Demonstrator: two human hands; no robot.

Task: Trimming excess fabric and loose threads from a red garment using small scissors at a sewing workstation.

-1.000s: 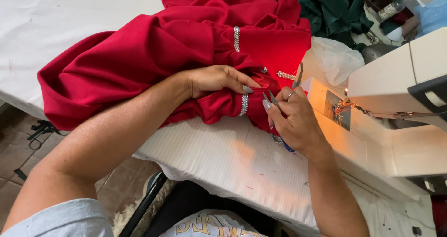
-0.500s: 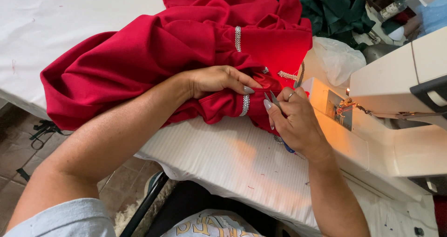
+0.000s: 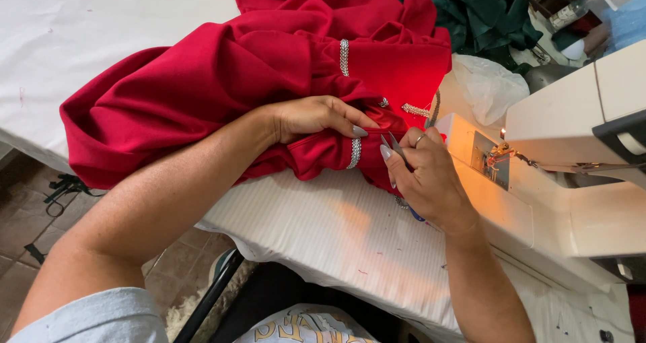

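A bunched red garment point(image 3: 222, 94) with silver rhinestone trim point(image 3: 344, 57) lies on the white table point(image 3: 81, 33). My left hand point(image 3: 316, 116) presses flat on the red fabric, fingers pointing right toward the trim. My right hand point(image 3: 424, 178) grips small metal thread snips point(image 3: 396, 148), their tips pointing up-left at the fabric just beside my left fingertips. A loose strip of silver trim point(image 3: 417, 110) lies on the red cloth near the sewing machine point(image 3: 572, 154).
The white sewing machine stands at the right with its lamp lit over the needle area point(image 3: 498, 158). Dark green fabric point(image 3: 471, 13) is piled at the back, with a clear plastic bag point(image 3: 488, 84) in front of it. Tiled floor point(image 3: 27, 215) shows at lower left.
Both hands stay almost in place on the red fabric. My right hand has shifted the snips slightly toward my left fingertips.
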